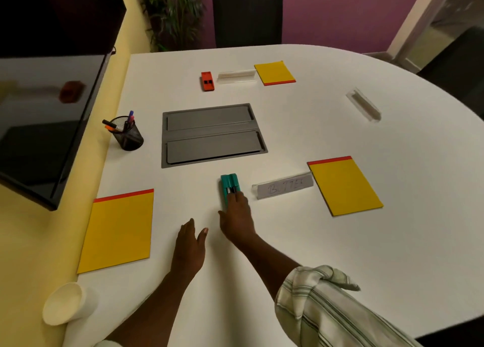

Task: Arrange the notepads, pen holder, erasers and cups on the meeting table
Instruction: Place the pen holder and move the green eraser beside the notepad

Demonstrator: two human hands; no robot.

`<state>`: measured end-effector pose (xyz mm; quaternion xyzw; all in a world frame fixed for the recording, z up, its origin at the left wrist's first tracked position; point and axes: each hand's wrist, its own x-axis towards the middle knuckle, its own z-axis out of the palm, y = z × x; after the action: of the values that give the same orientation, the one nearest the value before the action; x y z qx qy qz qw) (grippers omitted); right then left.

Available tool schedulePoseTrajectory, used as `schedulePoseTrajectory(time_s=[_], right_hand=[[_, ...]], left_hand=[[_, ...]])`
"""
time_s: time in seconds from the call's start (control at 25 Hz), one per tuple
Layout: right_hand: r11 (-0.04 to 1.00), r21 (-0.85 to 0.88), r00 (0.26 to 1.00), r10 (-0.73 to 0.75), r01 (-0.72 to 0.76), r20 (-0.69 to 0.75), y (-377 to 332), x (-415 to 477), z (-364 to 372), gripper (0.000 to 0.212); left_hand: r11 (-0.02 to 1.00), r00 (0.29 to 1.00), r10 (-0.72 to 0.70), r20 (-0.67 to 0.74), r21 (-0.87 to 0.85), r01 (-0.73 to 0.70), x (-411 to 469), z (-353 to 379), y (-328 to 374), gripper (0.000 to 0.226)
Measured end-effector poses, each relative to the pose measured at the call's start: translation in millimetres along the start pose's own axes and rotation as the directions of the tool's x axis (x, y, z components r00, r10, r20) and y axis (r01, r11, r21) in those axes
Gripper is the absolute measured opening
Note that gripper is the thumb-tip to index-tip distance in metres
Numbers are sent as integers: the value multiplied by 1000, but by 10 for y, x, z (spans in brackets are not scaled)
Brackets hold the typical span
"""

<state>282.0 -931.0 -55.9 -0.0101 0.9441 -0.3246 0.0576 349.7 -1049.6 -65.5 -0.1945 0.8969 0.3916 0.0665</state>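
My right hand (237, 215) reaches forward over the white table (340, 255), its fingertips touching the near end of a teal eraser (229, 185). My left hand (190, 242) lies flat on the table beside it, fingers straight, holding nothing. Three yellow notepads with red binding lie flat: one at near left (119, 231), one at right (345, 187), one at the far side (275, 73). A red eraser (207, 81) lies at the far side. A black mesh pen holder (128, 134) with markers stands at left. A white paper cup (65, 306) stands at the near left edge.
A grey cable hatch (212, 134) is set into the table's middle. Clear name-card holders stand by the right notepad (284, 188), by the far notepad (237, 76) and at far right (364, 104). A dark screen (47, 105) hangs at left. A black chair (247, 11) stands beyond the table.
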Motion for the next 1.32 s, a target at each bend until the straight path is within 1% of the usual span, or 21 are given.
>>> schedulePoseTrajectory(time_s=[0.08,0.16,0.24,0.4,0.56,0.6,0.76,0.88,1.04,1.2,1.32], right_hand=[[1000,-9,999,17,-17,-44,42,67,-50,57],[999,-25,997,42,-43,-57,81,152,-63,58],[995,-36,995,88,-89,-45,108,216,-55,62],[991,-62,993,115,-114,8,80,344,70,71],[988,-110,994,110,-109,4,65,458,144,75],[986,-115,993,118,-117,2,77,477,149,75],[983,-119,988,149,-143,37,149,536,243,77],[982,-100,984,168,-162,53,216,566,328,81],[980,-128,987,158,-156,11,262,592,396,82],[981,-125,988,147,-151,-41,251,631,399,74],[989,-83,991,118,-123,-69,192,689,410,71]], left_hand=[[999,1000,16,2,30,-16,26,18,14,61],[996,999,39,14,82,-40,72,22,-7,62],[986,997,63,40,151,-68,112,57,-75,64],[965,997,39,71,255,-56,203,135,-279,67],[927,992,115,51,354,-125,372,171,-356,68],[922,991,126,44,363,-133,423,174,-350,68],[918,995,96,29,385,-100,560,225,-396,68],[914,993,114,22,389,-114,699,230,-408,69],[919,993,106,-49,387,-79,996,156,-325,68],[914,995,91,-33,400,-70,1166,165,-339,68],[882,991,126,-37,461,-95,1185,192,-435,67]])
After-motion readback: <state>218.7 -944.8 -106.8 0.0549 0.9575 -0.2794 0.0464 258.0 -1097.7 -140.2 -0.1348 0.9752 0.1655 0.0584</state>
